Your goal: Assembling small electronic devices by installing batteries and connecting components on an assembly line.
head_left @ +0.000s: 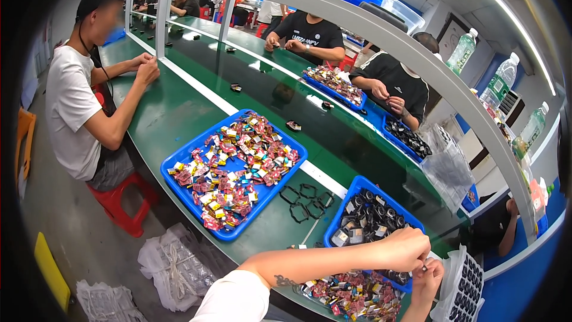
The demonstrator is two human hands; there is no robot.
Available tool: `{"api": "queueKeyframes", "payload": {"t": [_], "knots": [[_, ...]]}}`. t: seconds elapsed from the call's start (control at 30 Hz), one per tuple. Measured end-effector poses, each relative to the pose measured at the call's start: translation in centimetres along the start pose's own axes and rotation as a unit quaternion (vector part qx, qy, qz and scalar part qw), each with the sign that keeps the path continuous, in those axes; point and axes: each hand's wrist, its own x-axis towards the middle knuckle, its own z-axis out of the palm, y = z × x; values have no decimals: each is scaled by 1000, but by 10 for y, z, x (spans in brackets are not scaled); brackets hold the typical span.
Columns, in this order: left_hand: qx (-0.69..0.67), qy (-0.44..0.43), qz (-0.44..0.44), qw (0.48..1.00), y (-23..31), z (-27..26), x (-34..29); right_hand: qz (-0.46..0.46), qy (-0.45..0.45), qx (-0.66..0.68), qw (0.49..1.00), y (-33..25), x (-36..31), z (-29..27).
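Observation:
At the lower right, my left hand (406,251) and my right hand (428,280) meet with fingers closed. A tiny dark piece shows between the fingertips, too small to name. Under and beyond my left forearm stands a blue tray (333,226) heaped with black watch-like cases (375,213), some with pale square faces. Below the forearm lies a pile of small red, yellow and white parts (357,296). Next to my right hand stands a white tray (444,305) with rows of black pieces (468,286).
A large blue tray (173,167) of similar colourful parts stands left, near several black frames (302,201). A dark green conveyor belt (268,104) carries scattered small pieces. A metal frame (381,21) arches overhead. Co-workers sit around; wrapped bundles (179,265) lie on the floor.

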Motion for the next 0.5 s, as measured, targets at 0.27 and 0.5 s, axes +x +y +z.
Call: {"api": "queueKeyframes", "payload": {"t": [0.27,0.5], "knots": [[-60,-39,18,997,5,-5,-4,126,0,159,979,-1,-8,3],[-85,26,-15,996,7,-28,5,-15,-49,-211,976,1,-9,0]]}}
